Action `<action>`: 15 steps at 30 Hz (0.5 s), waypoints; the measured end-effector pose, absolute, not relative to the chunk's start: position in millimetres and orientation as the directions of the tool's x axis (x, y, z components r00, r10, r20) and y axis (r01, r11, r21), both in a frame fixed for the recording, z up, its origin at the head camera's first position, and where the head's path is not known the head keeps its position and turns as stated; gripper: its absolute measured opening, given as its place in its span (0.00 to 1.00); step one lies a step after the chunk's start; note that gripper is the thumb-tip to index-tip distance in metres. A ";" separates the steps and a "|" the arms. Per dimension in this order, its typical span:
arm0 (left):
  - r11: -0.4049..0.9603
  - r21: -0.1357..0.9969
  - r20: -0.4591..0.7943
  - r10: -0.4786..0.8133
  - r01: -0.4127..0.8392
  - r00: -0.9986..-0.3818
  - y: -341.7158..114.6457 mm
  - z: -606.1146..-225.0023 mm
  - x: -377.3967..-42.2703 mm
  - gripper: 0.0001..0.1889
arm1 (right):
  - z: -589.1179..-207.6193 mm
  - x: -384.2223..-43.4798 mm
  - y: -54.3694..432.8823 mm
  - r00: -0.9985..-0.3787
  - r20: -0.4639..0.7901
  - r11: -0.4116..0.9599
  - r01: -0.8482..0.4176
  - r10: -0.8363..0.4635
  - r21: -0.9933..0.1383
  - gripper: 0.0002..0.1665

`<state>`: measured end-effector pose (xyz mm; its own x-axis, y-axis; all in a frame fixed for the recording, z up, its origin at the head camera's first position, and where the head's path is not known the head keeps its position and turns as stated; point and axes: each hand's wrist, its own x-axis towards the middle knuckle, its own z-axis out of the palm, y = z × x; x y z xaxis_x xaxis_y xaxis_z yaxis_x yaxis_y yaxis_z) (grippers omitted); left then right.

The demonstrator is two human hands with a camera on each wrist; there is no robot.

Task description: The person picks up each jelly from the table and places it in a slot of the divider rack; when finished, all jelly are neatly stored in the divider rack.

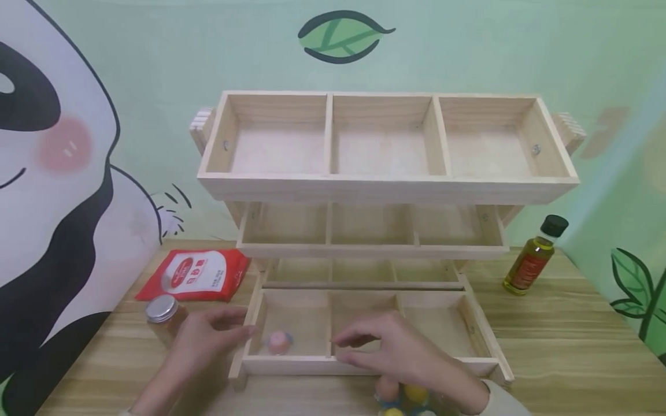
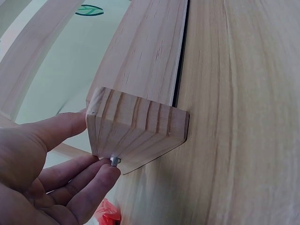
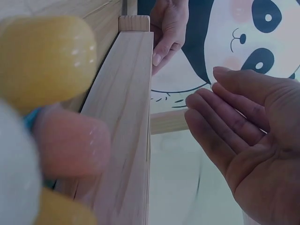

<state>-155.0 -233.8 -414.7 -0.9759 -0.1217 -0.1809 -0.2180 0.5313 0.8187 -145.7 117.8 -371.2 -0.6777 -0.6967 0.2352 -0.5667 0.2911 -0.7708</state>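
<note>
A pale wooden tiered rack (image 1: 364, 365) stands on the table, its trays split by dividers. My left hand (image 1: 200, 341) is at the left side of the bottom tray, with relaxed fingers (image 2: 101, 187) against the wood beside a small metal bolt (image 2: 115, 161). In the bottom tray's left compartment lies a small rounded pink piece (image 1: 279, 342) with blue at its edge. Over the middle compartment, near the front rail, my right hand (image 1: 398, 346) has its fingers loosely bent and nothing between them. Below its wrist sit several glossy rounded pieces, including a yellow one (image 3: 51, 61) and a pink one (image 3: 72, 143).
Left of the rack are a red and white packet (image 1: 198, 274) and a jar with a silver lid (image 1: 162, 309), partly behind my left hand. A bottle of yellow-green oil (image 1: 532, 260) with a black cap stands to the right. The upper trays overhang the bottom one's back.
</note>
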 end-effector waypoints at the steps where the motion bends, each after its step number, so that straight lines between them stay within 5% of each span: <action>1: 0.531 0.819 -0.178 -0.121 -0.215 -0.977 -233.8 -415.0 -154.8 0.32 | -370.6 -144.3 120.9 -0.682 0.220 0.299 -0.557 -0.698 -0.775 0.13; 15: 0.528 0.823 -0.168 -0.128 -0.210 -0.978 -233.6 -415.9 -153.6 0.30 | -384.1 -133.9 164.1 -0.580 0.237 0.234 -0.620 -0.779 -0.749 0.13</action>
